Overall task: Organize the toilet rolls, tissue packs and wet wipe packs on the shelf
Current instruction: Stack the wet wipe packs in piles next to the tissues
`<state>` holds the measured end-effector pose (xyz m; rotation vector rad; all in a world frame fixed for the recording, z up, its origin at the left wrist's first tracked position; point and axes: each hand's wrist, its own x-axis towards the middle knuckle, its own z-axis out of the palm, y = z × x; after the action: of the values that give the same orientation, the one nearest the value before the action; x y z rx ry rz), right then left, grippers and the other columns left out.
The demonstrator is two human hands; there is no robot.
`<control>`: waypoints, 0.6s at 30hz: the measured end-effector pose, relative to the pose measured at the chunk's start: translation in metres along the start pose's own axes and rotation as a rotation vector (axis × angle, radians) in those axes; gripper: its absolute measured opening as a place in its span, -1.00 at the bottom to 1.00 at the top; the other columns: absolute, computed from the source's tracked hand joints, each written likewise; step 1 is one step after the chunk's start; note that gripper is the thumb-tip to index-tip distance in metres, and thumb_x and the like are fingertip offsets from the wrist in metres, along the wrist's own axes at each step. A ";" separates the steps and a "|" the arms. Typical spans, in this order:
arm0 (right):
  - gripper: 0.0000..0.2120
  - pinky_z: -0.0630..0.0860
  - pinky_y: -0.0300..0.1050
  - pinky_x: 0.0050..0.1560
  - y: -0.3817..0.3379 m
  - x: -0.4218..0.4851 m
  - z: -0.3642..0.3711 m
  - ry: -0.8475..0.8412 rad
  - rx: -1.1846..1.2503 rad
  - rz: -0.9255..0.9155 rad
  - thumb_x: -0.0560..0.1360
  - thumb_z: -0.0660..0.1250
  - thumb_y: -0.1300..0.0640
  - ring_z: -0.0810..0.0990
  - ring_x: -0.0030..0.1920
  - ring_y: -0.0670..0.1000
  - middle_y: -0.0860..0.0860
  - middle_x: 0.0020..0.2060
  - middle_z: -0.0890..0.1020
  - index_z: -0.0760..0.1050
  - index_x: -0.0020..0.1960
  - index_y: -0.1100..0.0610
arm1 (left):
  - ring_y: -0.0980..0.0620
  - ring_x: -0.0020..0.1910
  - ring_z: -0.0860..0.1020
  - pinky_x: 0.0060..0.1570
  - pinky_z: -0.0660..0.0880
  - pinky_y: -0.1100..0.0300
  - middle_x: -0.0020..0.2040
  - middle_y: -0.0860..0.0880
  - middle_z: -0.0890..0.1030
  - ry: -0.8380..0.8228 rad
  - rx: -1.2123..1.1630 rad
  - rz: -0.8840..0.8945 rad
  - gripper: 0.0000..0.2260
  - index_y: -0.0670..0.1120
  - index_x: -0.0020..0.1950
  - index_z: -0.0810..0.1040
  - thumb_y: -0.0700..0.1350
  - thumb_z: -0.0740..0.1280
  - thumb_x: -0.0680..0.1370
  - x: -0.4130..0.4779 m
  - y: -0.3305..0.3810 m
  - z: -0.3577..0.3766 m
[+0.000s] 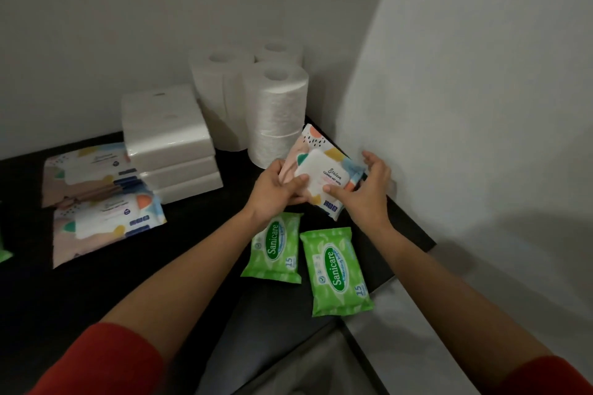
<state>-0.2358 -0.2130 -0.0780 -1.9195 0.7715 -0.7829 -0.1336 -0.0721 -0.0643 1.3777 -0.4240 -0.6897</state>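
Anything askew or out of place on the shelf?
The left green pack and right green pack lie skewed at different angles, the right one near the shelf's front edge. Far left, two patterned packs overlap crookedly. Nothing looks spilled.

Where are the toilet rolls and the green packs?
Toilet rolls (277, 112): head view, side of the front roll.
Green packs (333, 271): head view, label of the right pack.

Sanicare packs (337, 269) are green, rolls (279, 112) white, shelf (199, 212) black.
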 end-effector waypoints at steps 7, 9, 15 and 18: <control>-0.26 0.63 -0.10 -0.05 -0.044 -0.031 0.044 -0.244 0.357 0.228 0.32 0.55 0.18 0.59 0.09 -0.01 0.08 0.23 0.50 0.20 0.36 0.09 | 0.04 -0.12 0.67 -0.27 0.62 0.27 0.03 -0.05 0.61 0.111 -0.182 0.029 -0.87 -0.09 0.08 0.43 -0.20 0.32 0.56 -0.049 0.009 -0.058; -0.39 0.62 -0.19 -0.21 -0.052 -0.042 0.056 -0.361 0.348 0.245 0.35 0.52 0.19 0.63 -0.01 -0.05 0.06 0.14 0.56 0.27 0.27 0.07 | 0.05 -0.13 0.67 -0.30 0.61 0.27 0.03 -0.06 0.62 0.168 -0.171 -0.015 -0.84 -0.07 0.10 0.45 -0.18 0.34 0.55 -0.066 0.008 -0.077; -0.50 0.63 -0.07 -0.11 -0.073 -0.071 0.101 -0.555 0.348 0.250 0.37 0.50 0.21 0.64 -0.02 0.01 0.04 0.06 0.58 0.33 0.19 0.06 | 0.01 -0.03 0.64 -0.31 0.58 0.26 0.08 -0.05 0.63 0.256 -0.071 -0.102 -0.69 -0.05 0.19 0.47 -0.15 0.42 0.48 -0.114 0.010 -0.142; -0.48 0.61 0.03 0.01 -0.084 -0.085 0.130 -0.663 0.333 0.233 0.35 0.51 0.21 0.63 0.06 0.06 0.09 0.12 0.59 0.35 0.22 0.10 | -0.06 -0.02 0.65 -0.28 0.61 0.19 0.06 -0.10 0.65 0.265 -0.059 -0.137 -0.66 -0.12 0.21 0.51 -0.16 0.44 0.45 -0.135 0.012 -0.176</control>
<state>-0.1703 -0.0487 -0.0726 -1.5996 0.4050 -0.0945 -0.1161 0.1494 -0.0659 1.4281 -0.0987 -0.6156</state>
